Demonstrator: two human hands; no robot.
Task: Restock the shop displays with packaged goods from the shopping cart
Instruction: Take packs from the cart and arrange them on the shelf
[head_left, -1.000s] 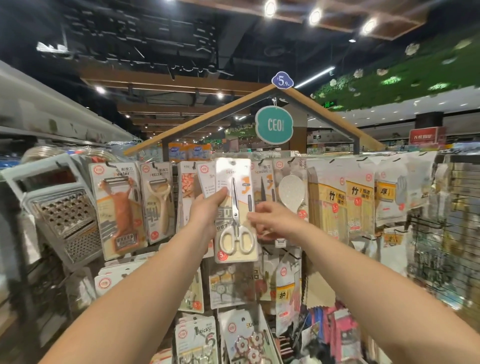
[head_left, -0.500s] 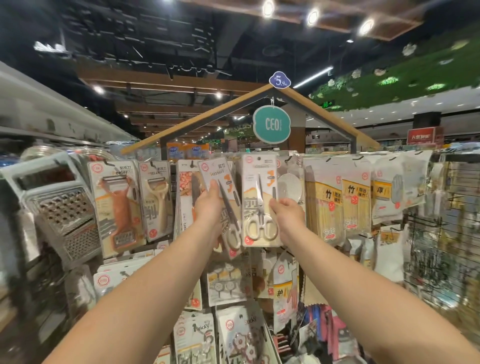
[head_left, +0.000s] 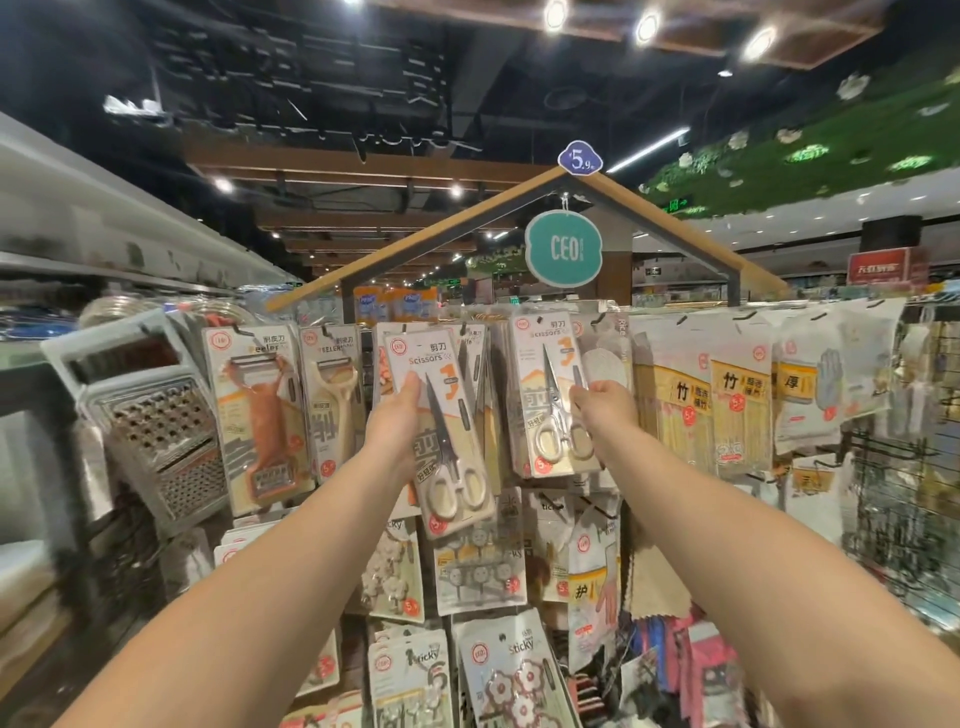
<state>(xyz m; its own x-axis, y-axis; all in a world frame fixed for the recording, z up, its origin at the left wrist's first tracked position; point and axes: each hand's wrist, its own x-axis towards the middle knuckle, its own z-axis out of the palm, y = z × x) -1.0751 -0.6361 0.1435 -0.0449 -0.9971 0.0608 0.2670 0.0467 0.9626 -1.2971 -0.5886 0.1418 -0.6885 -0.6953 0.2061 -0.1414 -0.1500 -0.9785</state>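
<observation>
Two carded scissors packs are up at the display's top row. My left hand (head_left: 397, 421) grips the left scissors pack (head_left: 447, 431) by its left edge; that pack hangs tilted, its lower end swung right. My right hand (head_left: 600, 410) holds the right scissors pack (head_left: 545, 395) by its right edge, upright against the top row. Both packs show cream-handled scissors on white and orange cards. The shopping cart is out of view.
Peeler packs (head_left: 260, 415) and a box grater (head_left: 156, 426) hang left of the scissors. Bamboo-stick bags (head_left: 696, 405) and glove packs hang to the right. Sticky-hook packs (head_left: 478, 571) fill the lower rows. A teal sign (head_left: 563, 249) hangs under the wooden roof frame.
One second ago both hands held a single pack between them. Now two packs are apart: the right hand carried one rightward and up to the top row, and the left keeps the other tilted.
</observation>
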